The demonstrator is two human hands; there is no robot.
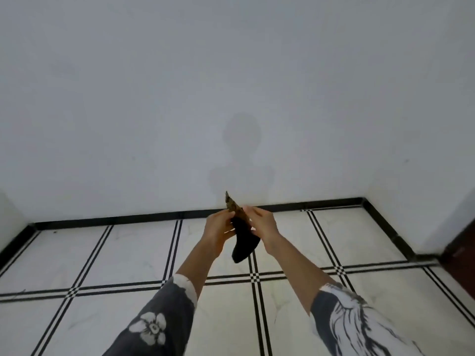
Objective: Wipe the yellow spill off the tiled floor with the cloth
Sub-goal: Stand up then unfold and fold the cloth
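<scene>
- Dark, near-black soft cloth (243, 242) is up in the air btwn both hands, well above the white marble-look tiled floor w/ black double-line borders (123, 253); lower end hangs loose, upper tip looks yellowish-brown, prob. stained.
- Left hand (219, 228): fingers curled closed round the cloth's upper left side, pinching it.
- Right hand (261, 223): fingers closed on the cloth's upper right edge, thumb side toward the tip; both hands seem to be folding or turning the fabric.
- Yellow spill: none visible on any tile in view. Floor looks clean from the black skirting strip (154, 217) at the plain white wall (231, 73) down to the patterned grey-and-white sleeves (159, 325).
- Judgement: wiping looks done or nearly so, since cloth is off the floor, carries the stain, and no yellow shows. Can't rule out residue outside the view or hidden behind the arms.
- Left to do, likely: check the hidden tiles, maybe one more pass w/ a clean fold of the cloth.
</scene>
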